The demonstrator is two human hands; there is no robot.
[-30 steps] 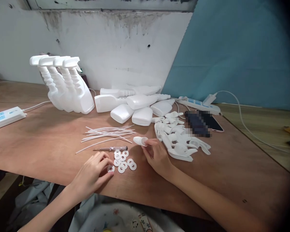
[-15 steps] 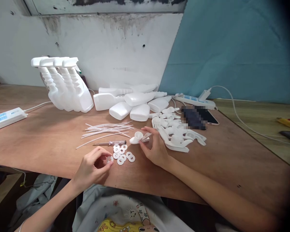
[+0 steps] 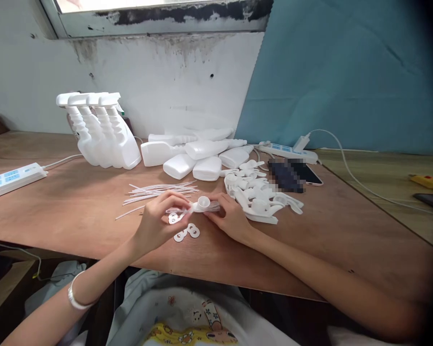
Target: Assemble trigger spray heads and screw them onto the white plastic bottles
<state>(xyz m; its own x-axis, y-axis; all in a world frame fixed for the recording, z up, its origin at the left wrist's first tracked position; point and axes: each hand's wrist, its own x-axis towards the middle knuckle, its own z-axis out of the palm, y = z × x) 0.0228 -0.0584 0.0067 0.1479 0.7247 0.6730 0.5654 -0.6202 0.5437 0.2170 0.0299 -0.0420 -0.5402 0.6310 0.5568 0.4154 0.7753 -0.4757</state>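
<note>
Here was the action, above the middle of the table point(image 3: 94, 211): a small white plastic piece point(image 3: 203, 203), round opening turned up, sat between two hands. The right hand point(image 3: 233, 218) had it pinched, thumb on the near side, fingers on the far. And the left hand point(image 3: 162, 218)! Thumb and fingertips curled in at the other end, though whether they gripped anything, you couldn't tell. Toward the near edge, white washers point(image 3: 197, 236) lay clustered, partly hidden. Beyond the left hand, thin white tubes point(image 3: 155, 190) lay criss-crossed. Over toward the right edge, a heap of white parts point(image 3: 261, 204); by the far right corner, a dark phone point(image 3: 309, 172). Nearer the far edge, fallen bottles point(image 3: 207, 168); farther left, four standing bottles point(image 3: 124, 146) in a row.
</note>
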